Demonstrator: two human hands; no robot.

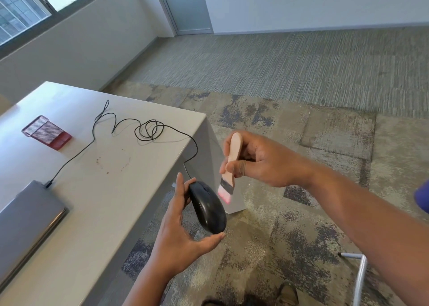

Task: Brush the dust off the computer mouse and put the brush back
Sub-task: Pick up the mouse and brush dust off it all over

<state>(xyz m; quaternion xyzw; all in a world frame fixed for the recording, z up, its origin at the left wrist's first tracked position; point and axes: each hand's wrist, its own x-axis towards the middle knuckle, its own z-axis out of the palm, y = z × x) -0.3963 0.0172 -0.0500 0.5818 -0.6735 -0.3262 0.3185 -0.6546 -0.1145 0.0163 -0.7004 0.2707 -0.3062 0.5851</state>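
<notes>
My left hand (pixel 178 233) holds a black wired computer mouse (pixel 207 207) in the air, just past the table's right edge, gripped between thumb and fingers. My right hand (pixel 257 159) grips a small brush (pixel 229 166) by its pale wooden handle. Its pink bristles point down and sit right beside the mouse's upper right side, blurred by motion. The mouse's black cable (pixel 144 129) runs back over the table in loops.
On the grey table (pixel 104 189), a closed grey laptop (pixel 27 219) lies at the left with the cable plugged into it. A red mesh holder (pixel 47 131) lies further back. A chair's metal leg (pixel 361 275) stands on the carpet at lower right, shoes below.
</notes>
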